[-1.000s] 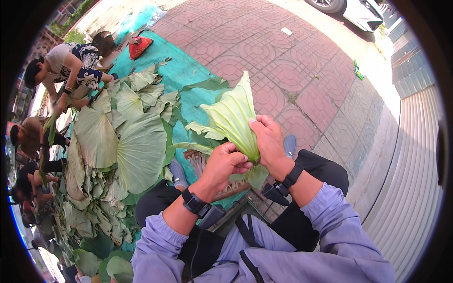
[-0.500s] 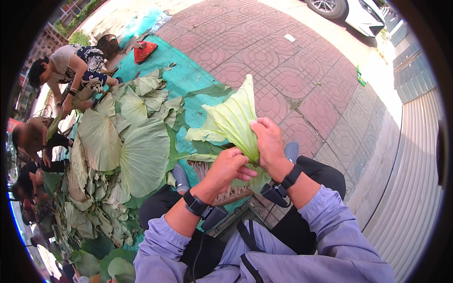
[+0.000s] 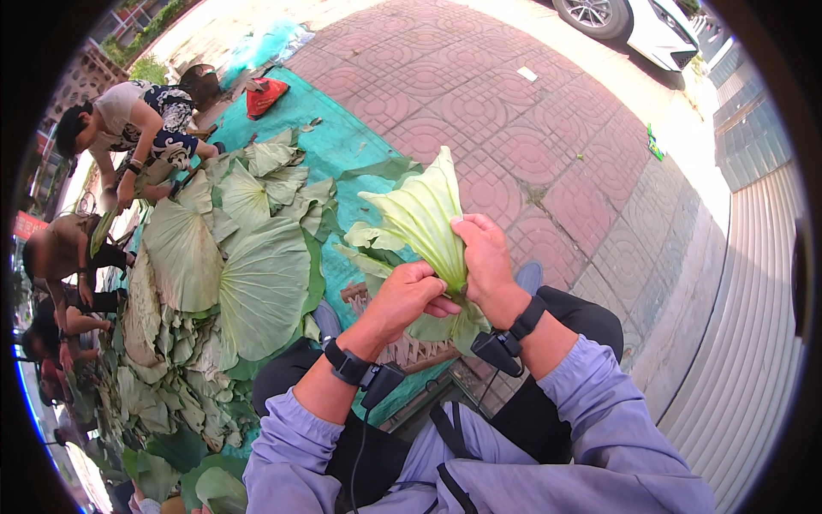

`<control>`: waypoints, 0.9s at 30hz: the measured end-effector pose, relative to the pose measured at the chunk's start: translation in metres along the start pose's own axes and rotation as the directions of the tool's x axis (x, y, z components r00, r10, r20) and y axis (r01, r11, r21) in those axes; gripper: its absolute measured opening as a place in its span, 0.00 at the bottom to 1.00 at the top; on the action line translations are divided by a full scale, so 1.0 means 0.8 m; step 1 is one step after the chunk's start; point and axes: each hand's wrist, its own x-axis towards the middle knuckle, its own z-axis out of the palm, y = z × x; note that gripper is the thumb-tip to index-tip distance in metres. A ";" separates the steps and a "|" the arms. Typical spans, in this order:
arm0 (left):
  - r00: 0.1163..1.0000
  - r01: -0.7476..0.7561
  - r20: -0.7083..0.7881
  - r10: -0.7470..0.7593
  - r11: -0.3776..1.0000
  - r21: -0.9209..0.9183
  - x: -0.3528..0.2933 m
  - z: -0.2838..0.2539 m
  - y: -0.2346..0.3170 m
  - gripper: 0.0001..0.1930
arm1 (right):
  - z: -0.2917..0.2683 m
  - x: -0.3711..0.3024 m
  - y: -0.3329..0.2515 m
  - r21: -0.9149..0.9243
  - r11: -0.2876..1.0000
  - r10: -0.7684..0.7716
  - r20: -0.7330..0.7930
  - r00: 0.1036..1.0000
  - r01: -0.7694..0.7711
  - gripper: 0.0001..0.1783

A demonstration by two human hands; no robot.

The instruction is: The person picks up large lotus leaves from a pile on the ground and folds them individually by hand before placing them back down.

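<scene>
Both of my hands hold a pale green lotus leaf (image 3: 422,221) gathered into a fan shape, its narrow end down between them. My right hand (image 3: 488,257) wraps the leaf's right side, thumb lying on the ribs. My left hand (image 3: 409,301) pinches near the gathered base, fingertips close to my right hand; the exact pinch point is partly hidden. Below my hands another part of green leaf (image 3: 467,330) hangs over my lap, and I cannot tell whether it belongs to the same leaf. A large pile of lotus leaves (image 3: 267,283) spreads to the left of my hands.
Under the leaves lies a teal tarp (image 3: 330,120) with a red bag (image 3: 265,96) on it. Several people work on the left, one person (image 3: 141,128) bending at the pile. Patterned paving (image 3: 548,128) stretches ahead; a white car (image 3: 655,38) and a ribbed shutter (image 3: 741,343) stand right.
The held leaf's upper part has drawn in slightly, its tip lower than before. My left hand has shifted a little left and down; my right hand stays nearly in place.
</scene>
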 end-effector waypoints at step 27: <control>0.966 0.069 0.221 -0.137 0.955 0.290 -0.032 -0.058 0.045 0.08 | 0.005 0.005 -0.080 -0.387 0.208 -0.070 0.910 0.409 0.898 0.29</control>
